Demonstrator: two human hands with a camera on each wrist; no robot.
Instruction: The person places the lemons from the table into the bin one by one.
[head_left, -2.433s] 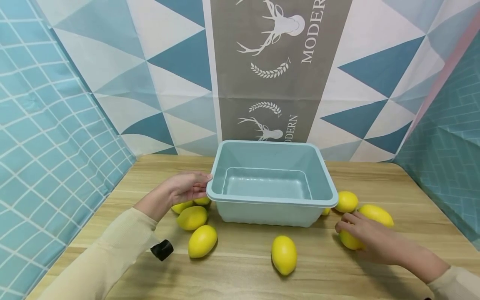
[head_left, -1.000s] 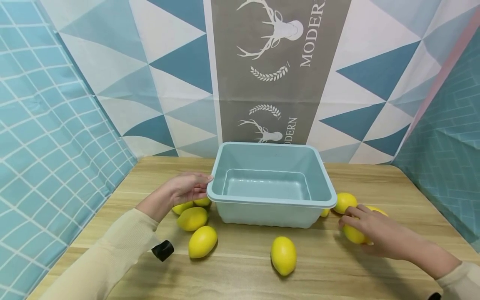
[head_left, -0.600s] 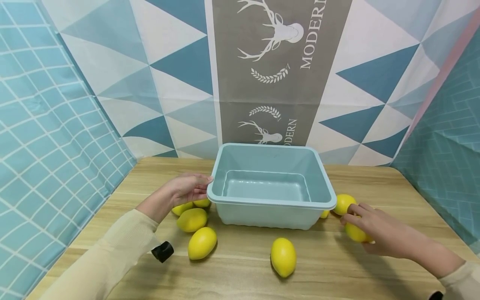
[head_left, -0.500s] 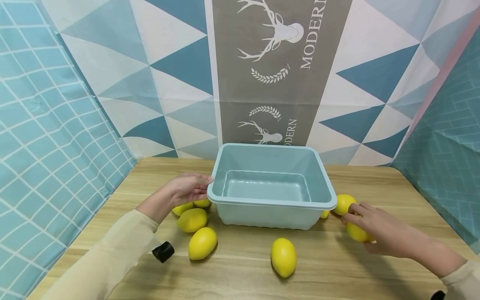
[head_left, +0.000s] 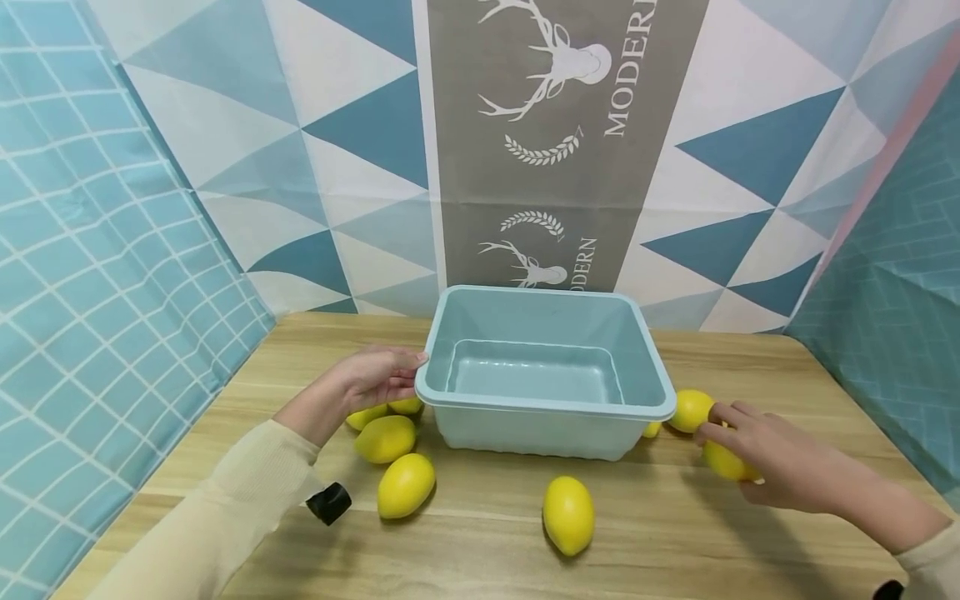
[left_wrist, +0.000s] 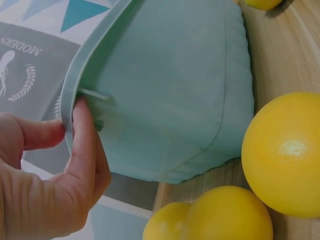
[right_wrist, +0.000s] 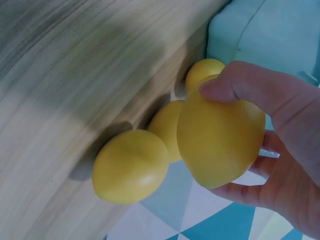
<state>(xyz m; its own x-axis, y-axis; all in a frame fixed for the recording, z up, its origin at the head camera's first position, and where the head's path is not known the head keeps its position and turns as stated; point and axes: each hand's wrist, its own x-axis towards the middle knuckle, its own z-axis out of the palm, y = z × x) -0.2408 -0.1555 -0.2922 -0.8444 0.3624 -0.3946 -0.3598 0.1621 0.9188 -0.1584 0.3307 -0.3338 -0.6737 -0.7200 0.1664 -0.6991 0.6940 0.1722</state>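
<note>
Picking up a lemon seems to be the step in hand. The person's right hand (head_left: 787, 460) extends back-upward, thumb and fingers curled around the held lemon (head_left: 724, 460), right of the blue tub (head_left: 532, 429) on the worktop (head_left: 480, 542). The left hand (head_left: 377, 375) pinches the tub's left edge, fingers tucked beneath. Next likely calls for lifting clear of the neighbouring lemons (head_left: 691, 410).

A wood-grain table (head_left: 480, 533) before a back wall (head_left: 360, 175) of blue and white triangles (head_left: 390, 125) and a grey panel (head_left: 607, 179) with white deer heads (head_left: 588, 64) and sideways lettering (head_left: 630, 71); left wall (head_left: 90, 225) light blue, white-gridded; right wall (head_left: 892, 275) teal
</note>
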